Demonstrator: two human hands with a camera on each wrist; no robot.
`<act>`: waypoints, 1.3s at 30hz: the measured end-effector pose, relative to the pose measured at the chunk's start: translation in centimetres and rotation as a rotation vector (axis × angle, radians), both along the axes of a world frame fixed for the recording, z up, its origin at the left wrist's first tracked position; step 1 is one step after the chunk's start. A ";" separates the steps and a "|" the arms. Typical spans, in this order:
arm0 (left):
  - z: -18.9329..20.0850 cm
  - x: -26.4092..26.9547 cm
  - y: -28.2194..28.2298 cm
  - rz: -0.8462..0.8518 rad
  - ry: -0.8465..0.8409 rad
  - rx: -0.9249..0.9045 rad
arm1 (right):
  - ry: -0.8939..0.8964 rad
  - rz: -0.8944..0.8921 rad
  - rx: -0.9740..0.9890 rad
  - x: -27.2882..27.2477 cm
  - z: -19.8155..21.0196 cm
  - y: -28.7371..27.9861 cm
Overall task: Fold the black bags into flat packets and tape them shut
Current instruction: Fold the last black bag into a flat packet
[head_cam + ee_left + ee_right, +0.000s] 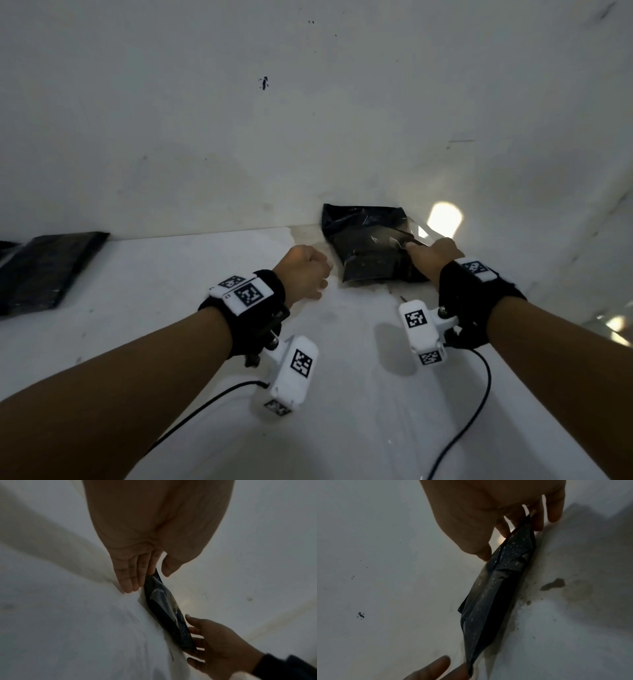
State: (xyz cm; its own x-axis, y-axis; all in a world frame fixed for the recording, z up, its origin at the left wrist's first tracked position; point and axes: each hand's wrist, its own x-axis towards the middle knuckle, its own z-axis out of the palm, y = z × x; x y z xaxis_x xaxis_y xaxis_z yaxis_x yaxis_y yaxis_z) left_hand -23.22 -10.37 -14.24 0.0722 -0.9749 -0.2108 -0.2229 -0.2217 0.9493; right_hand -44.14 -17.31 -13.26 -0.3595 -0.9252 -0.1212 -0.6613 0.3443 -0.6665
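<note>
The black bag (368, 246) lies on the white worktop (164, 274), folded into a rough packet, its far end right up against the wall (308, 120). A strip of clear tape (416, 233) runs off the bag's right side, shiny & see-through.

Left hand (306, 272) sits at the bag's near-left corner. Head view shows it loosely curled, knuckles up. In the left wrist view the fingers (130, 574) point down along the bag's edge w/ the thumb (169, 566) on the other side, the bag's corner between them; looks like a light pinch, tho the contact itself is partly hidden.

Right hand (433, 255) is at the bag's right edge, approx. mid-length. Right wrist view: thumb (481, 553) on one face, fingers (537, 520) on the other, bag edge nipped between. The bag (493, 592) is lifted on edge there, dusty white specks on its surface. Can't tell if the same fingers also hold the tape.

Both wrists wear black bands w/ white camera units (291, 373) & printed marker tags, cables trailing back toward the person.

Far left on the worktop, well apart from the hands: a flat stack of black bags (48, 270). A bright light patch (445, 217) shows on the wall just beyond the right hand. Brownish stains mark the worktop beside the bag.
</note>
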 end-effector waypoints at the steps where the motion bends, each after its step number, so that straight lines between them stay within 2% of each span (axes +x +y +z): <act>1: 0.0 -0.5 -0.4 0.020 0.045 0.024 | -0.043 0.004 -0.020 -0.1 -0.1 -0.2; 4: -0.1 -1.7 -1.7 0.047 0.126 0.052 | -0.243 -0.006 -0.023 -0.4 -0.5 -0.2; 8: 0.0 -2.4 -2.7 0.157 0.176 0.035 | -0.559 0.025 0.116 -0.4 -0.2 1.1; 11: -0.3 -2.2 -2.4 0.244 0.226 0.066 | -0.569 0.059 0.147 -0.4 0.0 2.0; 17: -0.2 0.9 0.8 0.234 0.203 0.127 | -0.637 0.177 0.157 0.9 0.6 4.1; 23: -0.3 6.3 7.6 0.234 0.157 0.048 | -0.863 0.271 0.234 4.7 1.0 8.5; 26: -0.5 9.0 12.4 0.220 0.040 0.011 | -0.819 0.312 0.288 7.3 0.7 11.2; 34: -0.2 16.0 25.7 0.203 -0.257 0.018 | -0.474 0.599 0.406 14.6 0.2 18.6; 39: 0.6 18.6 31.2 0.191 -0.324 0.110 | -0.300 0.751 0.472 17.4 0.4 22.6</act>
State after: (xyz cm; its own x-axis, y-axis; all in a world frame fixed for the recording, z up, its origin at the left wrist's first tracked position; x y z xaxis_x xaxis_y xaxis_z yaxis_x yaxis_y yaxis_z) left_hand -4.58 20.86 -13.60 0.3305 -0.9103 -0.2494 -0.4521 -0.3846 0.8048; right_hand -26.78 5.30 -12.82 0.4194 -0.7338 -0.5345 -0.6429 0.1756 -0.7456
